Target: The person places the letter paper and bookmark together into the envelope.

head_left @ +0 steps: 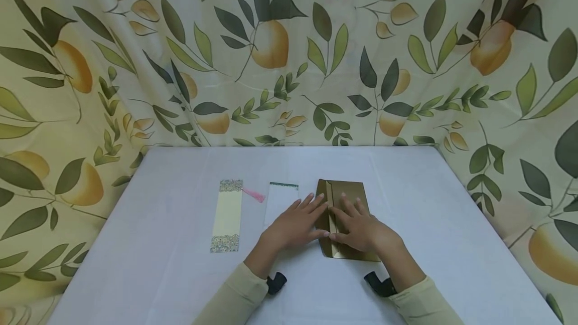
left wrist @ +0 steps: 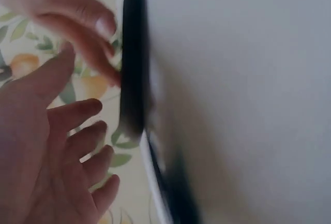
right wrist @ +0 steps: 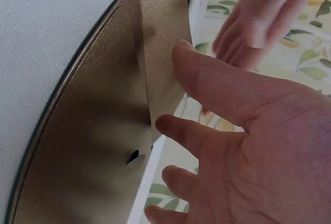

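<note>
A gold-brown envelope [head_left: 356,189] lies on the white table in the head view, a narrow raised flap [head_left: 333,247] running along its left part. My left hand [head_left: 293,224], fingers spread, reaches over its left side, fingertips at the flap. From the other side my right hand [head_left: 363,227] rests on the envelope with fingers outstretched, and the two thumbs nearly meet at the flap. In the right wrist view the thumb and index finger of that hand touch the flap's strip [right wrist: 165,38]. The left wrist view shows the envelope's dark edge [left wrist: 133,69] blurred.
Left of the hands lies a cream bookmark [head_left: 228,214] with patterned ends and a pink tassel [head_left: 255,195]. Between it and the envelope is a pale, see-through-looking sleeve [head_left: 277,199] with a green top edge. A fruit-patterned curtain [head_left: 289,89] hangs behind the table [head_left: 171,265].
</note>
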